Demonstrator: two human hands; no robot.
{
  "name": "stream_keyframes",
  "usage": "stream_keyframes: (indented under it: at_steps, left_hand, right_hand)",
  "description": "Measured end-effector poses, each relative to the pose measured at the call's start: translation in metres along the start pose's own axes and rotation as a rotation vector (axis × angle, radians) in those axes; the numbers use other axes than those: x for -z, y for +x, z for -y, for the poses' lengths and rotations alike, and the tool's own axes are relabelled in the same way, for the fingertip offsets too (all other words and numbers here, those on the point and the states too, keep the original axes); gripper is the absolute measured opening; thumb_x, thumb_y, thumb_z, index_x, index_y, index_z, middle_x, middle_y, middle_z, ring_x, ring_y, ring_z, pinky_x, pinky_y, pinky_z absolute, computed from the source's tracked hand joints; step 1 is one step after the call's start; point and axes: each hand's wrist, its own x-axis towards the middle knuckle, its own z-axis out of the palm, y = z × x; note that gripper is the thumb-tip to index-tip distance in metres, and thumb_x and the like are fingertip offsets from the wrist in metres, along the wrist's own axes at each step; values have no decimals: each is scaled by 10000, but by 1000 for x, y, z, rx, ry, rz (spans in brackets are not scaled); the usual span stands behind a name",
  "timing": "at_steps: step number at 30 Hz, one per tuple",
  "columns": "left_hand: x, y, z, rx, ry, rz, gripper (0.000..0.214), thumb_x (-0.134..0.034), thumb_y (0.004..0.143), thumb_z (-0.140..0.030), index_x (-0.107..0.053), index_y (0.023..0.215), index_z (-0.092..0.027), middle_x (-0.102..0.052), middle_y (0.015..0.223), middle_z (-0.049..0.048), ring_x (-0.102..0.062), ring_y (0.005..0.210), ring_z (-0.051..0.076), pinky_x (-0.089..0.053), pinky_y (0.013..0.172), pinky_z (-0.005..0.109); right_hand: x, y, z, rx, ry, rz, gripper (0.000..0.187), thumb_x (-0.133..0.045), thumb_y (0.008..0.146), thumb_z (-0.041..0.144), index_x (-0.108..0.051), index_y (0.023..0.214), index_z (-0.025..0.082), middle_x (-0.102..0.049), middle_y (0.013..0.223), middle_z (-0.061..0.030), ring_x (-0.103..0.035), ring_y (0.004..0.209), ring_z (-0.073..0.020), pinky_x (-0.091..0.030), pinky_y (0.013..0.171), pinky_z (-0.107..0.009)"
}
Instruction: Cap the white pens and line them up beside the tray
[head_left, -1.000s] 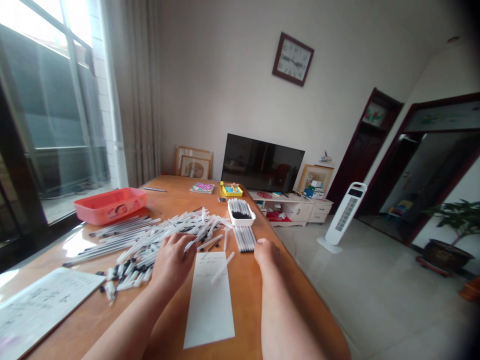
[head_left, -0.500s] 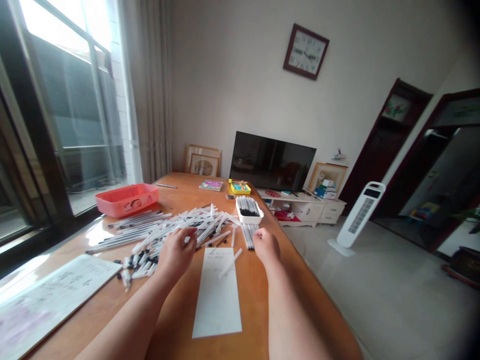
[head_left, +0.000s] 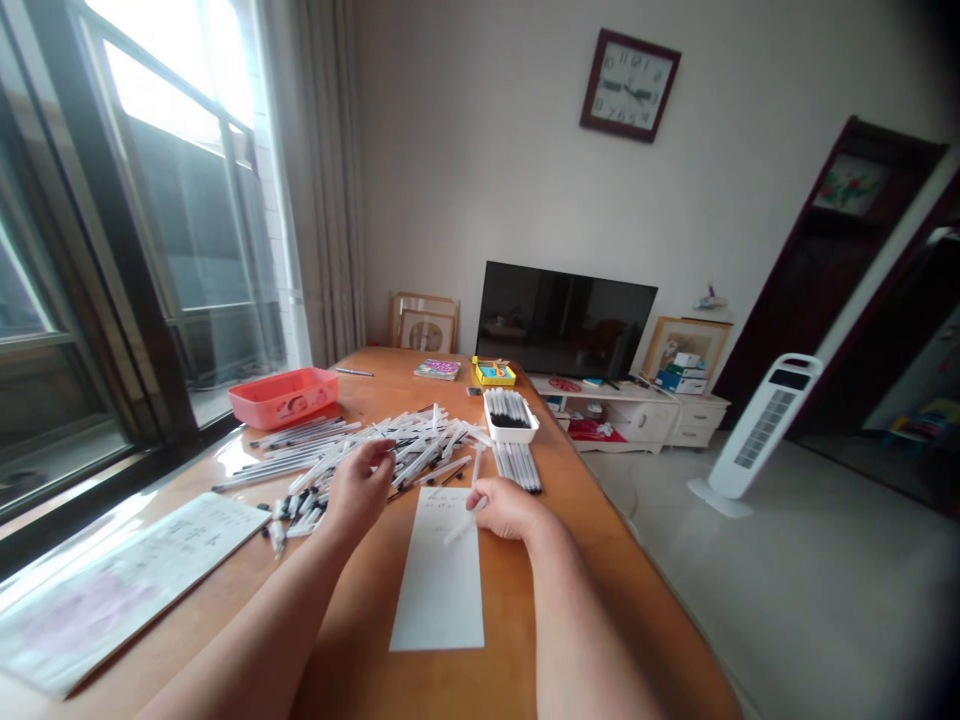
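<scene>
My right hand [head_left: 506, 508] is at the right edge of a narrow white sheet [head_left: 439, 610], its fingertips closed at the upper end of a clear pen barrel [head_left: 457, 530] lying slantwise there. My left hand [head_left: 361, 485] hovers by the near side of a heap of white and black pen parts [head_left: 427, 440], fingers curled together. Something small and dark may be at its fingertips, too small to name. Beyond my right hand, a row of pens [head_left: 517, 467] lies beside a white tray [head_left: 517, 435] filled with black-ended pens. Black and white caps [head_left: 304, 510] lie left of my left hand.
A red plastic box [head_left: 285, 398] stands at the table's left, with long thin pen pieces [head_left: 292, 452] near it. A writing book [head_left: 127, 590] lies front left. Farther back are a purple book [head_left: 437, 370] and a yellow box [head_left: 493, 372]. The table's right edge [head_left: 645, 540] runs past my right arm.
My right hand has moved left from beside the row of pens to the barrel on the sheet. My left hand stays near the heap. The view has shifted slightly.
</scene>
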Motion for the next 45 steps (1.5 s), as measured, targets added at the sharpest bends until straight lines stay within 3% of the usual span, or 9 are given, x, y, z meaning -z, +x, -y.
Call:
stream_keyframes:
  at_steps: [8, 17, 22, 28, 35, 40, 45]
  left_hand:
    - [12, 8, -7, 147, -279, -103, 425, -682, 747, -450, -733, 1060, -166, -757, 968, 103, -679, 883, 236, -495, 839, 350]
    - [35, 17, -14, 214, -177, -96, 444, -665, 725, -425, -724, 1058, -137, -744, 879, 105, -655, 761, 207, -486, 716, 317]
    - [41, 20, -5, 222, -98, -83, 469, -662, 724, -448, -728, 1048, -115, -735, 805, 93, -635, 697, 197, -467, 644, 301]
    - [27, 23, 2, 197, -29, -65, 387, -631, 743, -395, -734, 1017, -141, -744, 817, 83, -663, 747, 215, -489, 691, 315]
    - [8, 11, 12, 114, 159, 11, 279, -573, 772, -295, -739, 979, -208, -749, 867, 71, -668, 812, 236, -461, 727, 321]
    - [12, 5, 15, -55, 494, 152, 274, -503, 802, -225, -731, 954, -226, -746, 920, 77, -642, 877, 256, -417, 754, 334]
    - [18, 8, 9, -88, 579, 197, 224, -542, 772, -201, -720, 900, -246, -731, 910, 62, -607, 835, 242, -393, 745, 328]
  right_hand:
    - [-4, 2, 5, 22, -79, -14, 182, -737, 648, 159, -733, 817, 225, -718, 798, -7, -609, 721, -155, -379, 614, -228]
    - [2, 0, 11, 35, -49, -29, 93, -759, 593, 143, -702, 630, 206, -694, 671, -3, -610, 688, -163, -363, 616, -243]
    - [3, 3, 13, 77, 128, -99, 46, -701, 676, 182, -668, 707, 181, -677, 704, -11, -592, 688, -155, -370, 601, -232]
    - [-3, 9, 18, 67, 377, -176, 256, -573, 771, 222, -639, 1013, 168, -641, 719, 5, -567, 610, -141, -376, 548, -226]
    - [-8, 8, 27, -17, 522, -234, 227, -515, 736, 211, -603, 941, 171, -670, 733, -24, -597, 650, -166, -405, 572, -242]
    - [-8, 9, 28, -55, 557, -239, 218, -538, 706, 203, -602, 913, 177, -670, 708, -15, -590, 633, -164, -405, 584, -247]
    - [-9, 10, 28, -70, 600, -257, 227, -539, 704, 202, -589, 925, 185, -670, 726, -11, -603, 636, -166, -399, 575, -246]
